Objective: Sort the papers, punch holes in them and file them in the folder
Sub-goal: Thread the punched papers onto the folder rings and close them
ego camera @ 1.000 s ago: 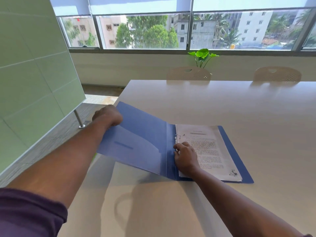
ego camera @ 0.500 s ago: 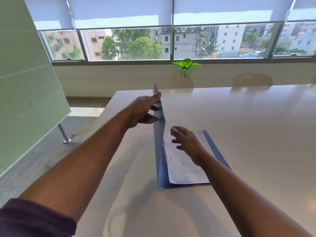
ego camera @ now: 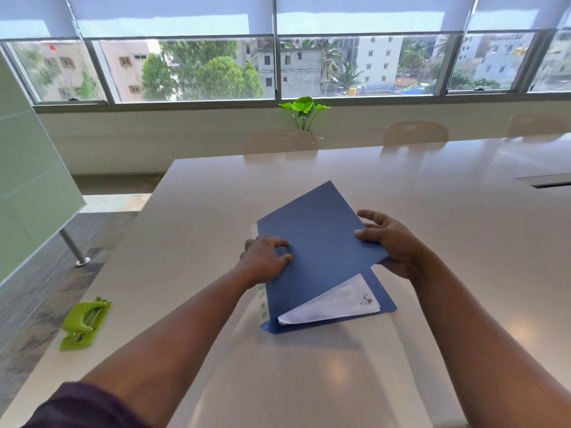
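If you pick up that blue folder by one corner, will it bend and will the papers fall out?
Probably bends some: the blue folder has a thin cover, lifted askew over the papers. It looks light. The papers likely stay, since they sit inside near the spine, though a loose corner may flap.

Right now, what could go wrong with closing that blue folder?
The papers poke out from under the half-shut cover of the folder, so pressing down could crease a corner. The right hand has fingers under the cover edge and might get pinched. The green hole punch sits near the table edge and could get knocked off.
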Motion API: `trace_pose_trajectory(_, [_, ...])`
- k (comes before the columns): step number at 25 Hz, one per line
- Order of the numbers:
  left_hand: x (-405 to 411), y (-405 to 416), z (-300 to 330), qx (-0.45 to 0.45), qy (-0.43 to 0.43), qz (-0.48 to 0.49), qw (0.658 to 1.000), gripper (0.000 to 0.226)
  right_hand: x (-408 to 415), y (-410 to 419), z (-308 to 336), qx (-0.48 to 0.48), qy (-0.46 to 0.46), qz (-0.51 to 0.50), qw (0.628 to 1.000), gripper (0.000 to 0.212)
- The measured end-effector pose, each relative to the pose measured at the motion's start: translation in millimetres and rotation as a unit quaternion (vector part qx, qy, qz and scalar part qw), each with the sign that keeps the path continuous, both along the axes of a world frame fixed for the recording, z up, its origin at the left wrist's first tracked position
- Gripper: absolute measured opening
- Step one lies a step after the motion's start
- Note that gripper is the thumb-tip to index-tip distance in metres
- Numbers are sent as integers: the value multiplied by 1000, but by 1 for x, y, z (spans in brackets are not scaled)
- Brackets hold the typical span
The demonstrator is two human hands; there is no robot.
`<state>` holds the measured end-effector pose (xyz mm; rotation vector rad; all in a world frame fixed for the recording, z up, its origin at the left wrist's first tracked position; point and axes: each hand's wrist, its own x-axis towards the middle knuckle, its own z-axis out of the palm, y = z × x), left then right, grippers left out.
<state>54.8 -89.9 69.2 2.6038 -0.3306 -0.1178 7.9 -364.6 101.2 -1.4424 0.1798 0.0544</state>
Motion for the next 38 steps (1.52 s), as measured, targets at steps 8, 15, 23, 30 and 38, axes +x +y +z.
trace_pose_trajectory(8, [-9, 6, -40, -91, 61, 120, 987, 73, 1, -6, -42, -367, 107, -33, 923, 42])
trace_pose_trajectory(15, [-8, 1, -34, -385, 207, 222, 871, 44, 4, 12, -62, -536, 152, -10, 830, 60])
trace_pose_trajectory(23, [-9, 29, -29, -499, 322, 131, 794, 60, 2, 26, -69, -295, 160, -58, 940, 55])
trace_pose_trajectory(30, [-10, 80, -20, -537, 264, 111, 793, 47, 11, 65, -73, -104, 118, -90, 983, 86])
trace_pose_trajectory(38, [24, 121, -26, -474, 137, 138, 859, 49, 45, 122, -70, -271, 52, -119, 954, 46])
